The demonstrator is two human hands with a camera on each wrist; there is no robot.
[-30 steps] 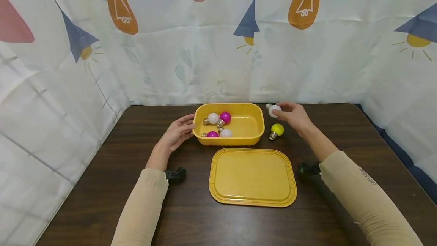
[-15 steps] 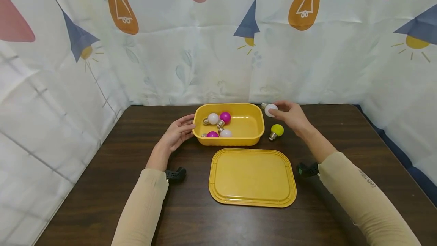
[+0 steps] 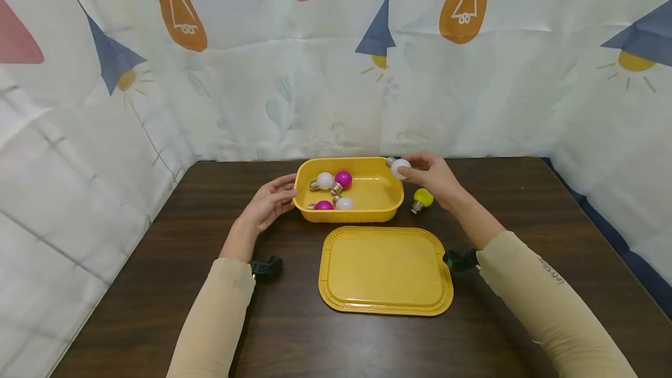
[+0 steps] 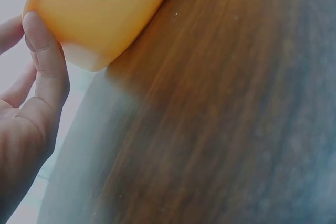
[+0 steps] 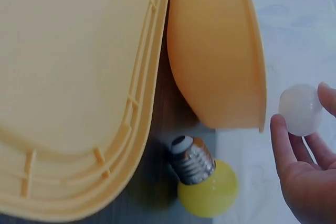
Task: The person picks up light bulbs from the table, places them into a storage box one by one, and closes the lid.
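My right hand (image 3: pixel 433 178) pinches a white light bulb (image 3: pixel 401 168) by its round globe. The bulb is above the right end of a yellow bin (image 3: pixel 385 216), its metal base pointing left. In the right wrist view the same globe (image 5: pixel 300 109) sits between thumb and fingertips, just off the bin's rim. The fingers of my left hand (image 3: pixel 269 203) rest against the bin's left end; in the left wrist view the thumb touches its wall (image 4: pixel 105 14). Inside the bin lie two white bulbs (image 3: pixel 325 180) and two magenta bulbs (image 3: pixel 343 178).
A yellow-green bulb (image 3: pixel 423 197) lies on the dark wooden table (image 3: pixel 294 331), right of the bin. In front of the bin is a flat yellow lid or tray (image 3: pixel 385 270). A printed white curtain (image 3: pixel 325 104) hangs behind the table.
My right hand has moved left with the white bulb, from beside the bin to over its right end. My left hand stays at the bin's left end. The view shifts slightly.
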